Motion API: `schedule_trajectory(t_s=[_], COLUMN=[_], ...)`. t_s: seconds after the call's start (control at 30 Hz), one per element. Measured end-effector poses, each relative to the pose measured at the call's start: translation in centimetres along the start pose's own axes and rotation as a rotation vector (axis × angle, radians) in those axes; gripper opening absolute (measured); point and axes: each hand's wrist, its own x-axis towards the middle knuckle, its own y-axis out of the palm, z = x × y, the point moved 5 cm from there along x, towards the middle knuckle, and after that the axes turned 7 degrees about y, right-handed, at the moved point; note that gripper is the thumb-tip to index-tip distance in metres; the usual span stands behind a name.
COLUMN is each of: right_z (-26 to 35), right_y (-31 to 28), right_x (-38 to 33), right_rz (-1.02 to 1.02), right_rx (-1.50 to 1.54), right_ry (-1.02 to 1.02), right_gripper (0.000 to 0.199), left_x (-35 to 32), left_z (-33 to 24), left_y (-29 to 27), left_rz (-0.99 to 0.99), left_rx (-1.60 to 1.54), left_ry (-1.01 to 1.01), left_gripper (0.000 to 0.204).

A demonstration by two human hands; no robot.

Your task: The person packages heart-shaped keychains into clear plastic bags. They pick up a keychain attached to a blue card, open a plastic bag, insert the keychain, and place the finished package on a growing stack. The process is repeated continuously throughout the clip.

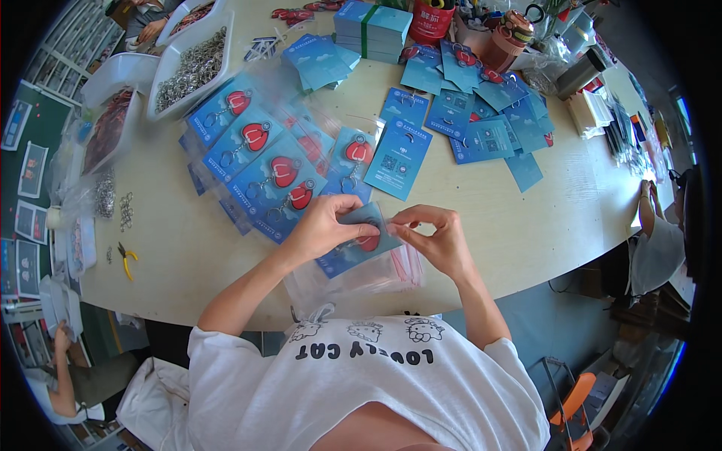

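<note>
A blue card (340, 259) with a red charm (369, 243) was between the hands, over clear bags (404, 274) near the table's (519, 248) edge, seemingly half finished. The left hand (329, 228) pinched the card; the right hand (435, 237) had thumb and finger together at its edge, gripping what was unclear. Beyond, overlapping charm cards (244, 180) in clear plastic looked done; farther right, scattered cards (481, 141) and a banded stack (372, 36) apparently remained.
</note>
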Motion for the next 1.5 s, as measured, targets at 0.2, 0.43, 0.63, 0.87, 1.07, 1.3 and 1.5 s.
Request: schedule_trajectory(t_s=[0.2,0.43,0.63,0.87,1.07,1.3,1.5], right_z=[1.7,-0.4,-2.6,6.7,9.9,6.7,4.9], right_y=[1.1,-6.7,-5.8,-7.9,-5.0,-4.9,-3.3], right_x=[-0.7,6.9,12.5,7.8,1.4,0.2,-1.4], right_rz=[0.308,-0.36,-0.273,-0.143,-0.068,-0.18,-0.625], right_rx=[-0.085,-0.536,-0.633,-0.337,-0.569,-0.41,-0.272], right_ry=[-0.263,-0.382,-0.175,-0.416,-0.904,-0.799,-0.636], right_gripper=[0.015,0.052,0.047,0.02,0.031,0.035,0.033], left_x=[-1.5,-2.0,0.6,2.5,4.9,2.9,1.2], left_z=[-2.2,-8.0,-8.8,-2.0,-3.1,-3.8,-3.5], left_y=[1.3,-5.9,-13.2,-3.5,1.7,0.4,2.5], left_rz=[0.219,-0.042,-0.564,0.059,-0.006,-0.082,-0.119], left_rx=[0.321,0.601,1.332,-0.535,-1.031,-1.08,-1.391], left_ry=[0.014,0.142,0.44,0.083,0.046,-0.065,-0.086], left_gripper=[0.015,0.018,0.031,0.067,0.062,0.066,0.08])
